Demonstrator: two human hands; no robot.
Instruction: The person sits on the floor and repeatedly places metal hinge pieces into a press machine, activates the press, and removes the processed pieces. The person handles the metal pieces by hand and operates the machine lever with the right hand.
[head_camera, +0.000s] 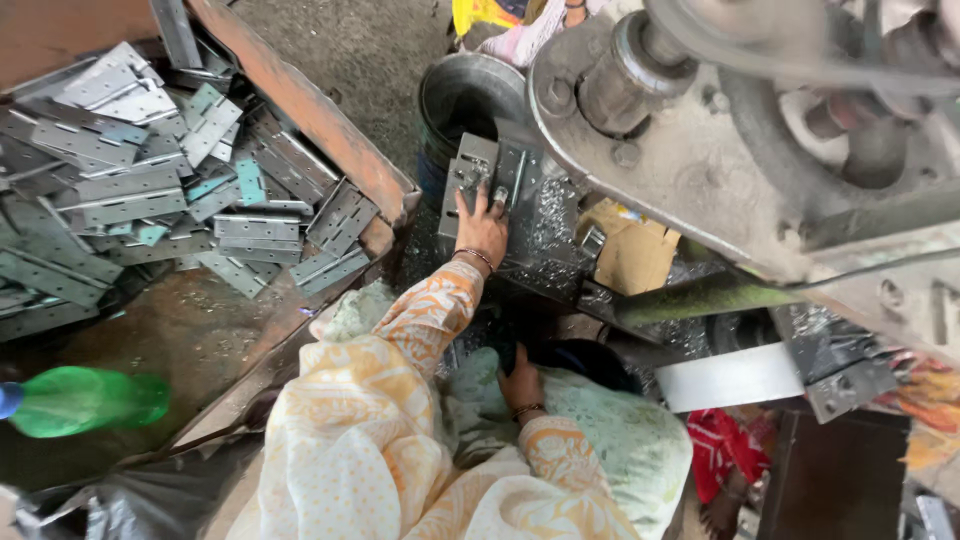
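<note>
My left hand (482, 228) reaches forward, its fingers lying on a grey metal hinge (478, 168) that stands among a few hinge plates on the press bed (545, 225), which is strewn with metal chips. A bangle circles that wrist, and the sleeve is orange and white patterned. My right hand (520, 383) is low by my lap, pointing into a dark gap under the bed. Its fingers are hidden there, and I cannot see whether it holds anything. A pale green cloth (600, 420) covers my lap.
A rusty tray (330, 130) at left holds a heap of grey hinges (150, 190). A green plastic bottle (85, 400) lies at lower left. A dark bucket (460, 95) stands behind the bed. The press machine (720, 130) looms at right. Another person's red garment (725, 450) shows at bottom right.
</note>
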